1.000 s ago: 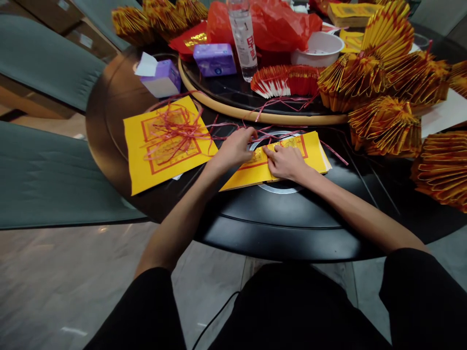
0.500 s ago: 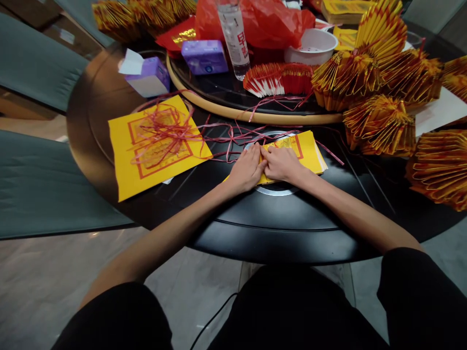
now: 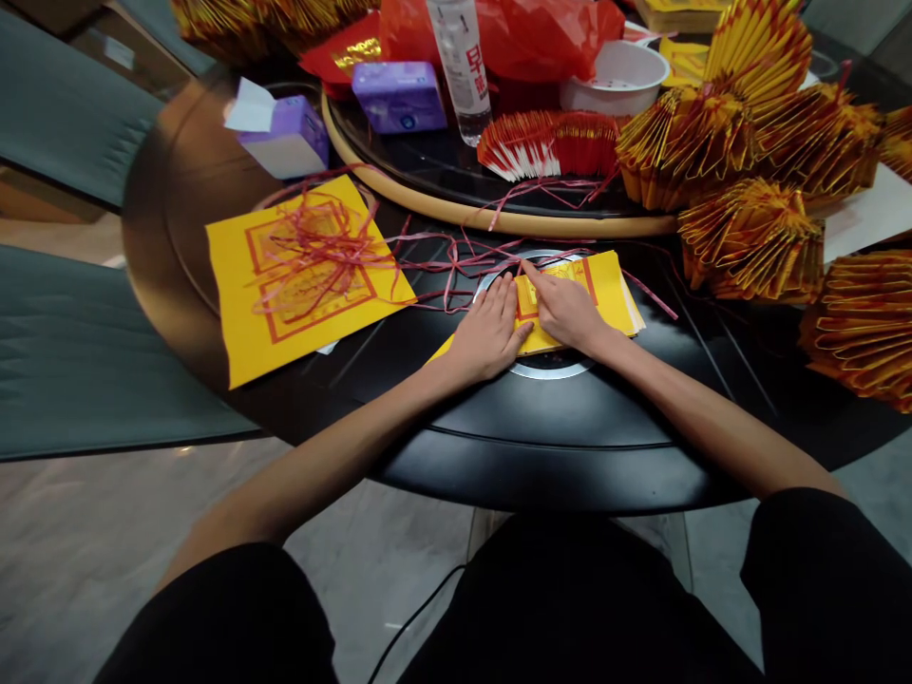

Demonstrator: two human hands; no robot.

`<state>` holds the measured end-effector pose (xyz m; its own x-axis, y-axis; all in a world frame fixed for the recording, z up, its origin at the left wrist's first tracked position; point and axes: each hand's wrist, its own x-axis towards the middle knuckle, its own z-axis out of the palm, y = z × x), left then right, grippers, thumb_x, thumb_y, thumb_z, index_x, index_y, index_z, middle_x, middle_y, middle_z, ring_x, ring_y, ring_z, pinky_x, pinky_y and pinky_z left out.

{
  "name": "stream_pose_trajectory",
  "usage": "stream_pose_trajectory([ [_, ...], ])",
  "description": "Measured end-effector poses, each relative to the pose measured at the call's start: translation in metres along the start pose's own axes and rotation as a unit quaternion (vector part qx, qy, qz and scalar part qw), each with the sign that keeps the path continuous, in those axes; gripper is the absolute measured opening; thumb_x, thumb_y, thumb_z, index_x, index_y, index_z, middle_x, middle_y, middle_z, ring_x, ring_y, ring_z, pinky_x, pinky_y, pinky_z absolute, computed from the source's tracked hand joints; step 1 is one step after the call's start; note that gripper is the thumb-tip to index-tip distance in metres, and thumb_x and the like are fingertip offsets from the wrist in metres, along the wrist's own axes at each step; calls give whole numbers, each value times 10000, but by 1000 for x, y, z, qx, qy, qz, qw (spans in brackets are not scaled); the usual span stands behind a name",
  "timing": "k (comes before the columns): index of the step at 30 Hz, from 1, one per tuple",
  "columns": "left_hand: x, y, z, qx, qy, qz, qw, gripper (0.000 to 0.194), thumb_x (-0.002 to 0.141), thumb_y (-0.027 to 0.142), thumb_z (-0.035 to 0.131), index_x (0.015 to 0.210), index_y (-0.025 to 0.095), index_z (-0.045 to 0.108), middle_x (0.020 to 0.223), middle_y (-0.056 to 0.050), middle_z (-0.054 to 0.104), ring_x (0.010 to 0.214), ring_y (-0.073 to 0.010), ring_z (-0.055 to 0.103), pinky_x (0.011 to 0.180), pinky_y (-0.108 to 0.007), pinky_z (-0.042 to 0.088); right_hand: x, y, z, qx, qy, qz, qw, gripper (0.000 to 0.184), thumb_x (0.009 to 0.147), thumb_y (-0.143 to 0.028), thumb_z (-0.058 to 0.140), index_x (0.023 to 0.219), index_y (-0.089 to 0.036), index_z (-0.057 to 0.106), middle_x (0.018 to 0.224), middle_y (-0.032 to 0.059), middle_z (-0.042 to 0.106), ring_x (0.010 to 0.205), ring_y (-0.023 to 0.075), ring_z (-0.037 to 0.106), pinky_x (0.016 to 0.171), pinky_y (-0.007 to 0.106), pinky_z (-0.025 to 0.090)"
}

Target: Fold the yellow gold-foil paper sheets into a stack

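A folded stack of yellow printed paper (image 3: 605, 283) lies on the black table in front of me, its white edges showing at the right end. My left hand (image 3: 490, 328) rests flat across the stack's left part, fingers straight and close together. On the printed middle is my right hand (image 3: 562, 306), its index finger stretched out and pressing the paper near the upper edge. Its other fingers are bent and partly hidden beneath the hand. Pink ribbon strands (image 3: 456, 266) run just behind the stack.
A yellow sheet (image 3: 238, 313) bears a ribbon tangle at left. Pleated paper bundles (image 3: 751, 237) crowd the right. On the raised turntable (image 3: 427, 204) stand a bottle (image 3: 463, 81), a tissue pack (image 3: 399, 97), red folded papers (image 3: 548, 144) and a white bowl (image 3: 619, 81).
My right hand has moved slightly right, away from my left fingertips, and its index finger now points out over the paper. My left hand stays flat on the stack.
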<state>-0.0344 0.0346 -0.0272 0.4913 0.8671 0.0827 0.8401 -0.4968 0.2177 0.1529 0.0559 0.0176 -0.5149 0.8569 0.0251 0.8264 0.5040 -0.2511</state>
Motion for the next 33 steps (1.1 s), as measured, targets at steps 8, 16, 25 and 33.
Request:
stream_pose_trajectory([
  [8,0,4,-1,24,-4,-10,1000,788,1088,550,215,1671,19,234,1737,-230,254,1645,-330,179,1332,-516,94,0,-1,1,33,20,12,999,716,962,-117,260,1676,-62,269,1462,187,655,1263,307,635,1030,426,487],
  [16,-2,13,-8,39,-18,-30,999,768,1090,545,249,1671,41,256,1748,-215,228,1646,-319,182,1336,-523,82,0,-2,2,36,29,10,999,658,998,-162,250,1636,-31,348,1453,213,653,1255,307,641,1036,415,477],
  [25,0,22,-23,74,-51,-43,995,736,1076,504,287,1638,32,344,1731,-218,268,1640,-332,204,1334,-568,95,-32,28,-23,100,141,35,984,679,1003,-228,208,1659,-66,273,1260,173,713,1029,277,666,944,401,500],
  [33,12,64,-65,102,30,-52,993,745,1080,484,318,1616,-32,355,1712,-274,273,1636,-377,189,1331,-586,116,-59,69,-34,160,247,84,952,640,987,-291,275,1577,-68,380,1042,116,720,897,265,646,894,401,518],
])
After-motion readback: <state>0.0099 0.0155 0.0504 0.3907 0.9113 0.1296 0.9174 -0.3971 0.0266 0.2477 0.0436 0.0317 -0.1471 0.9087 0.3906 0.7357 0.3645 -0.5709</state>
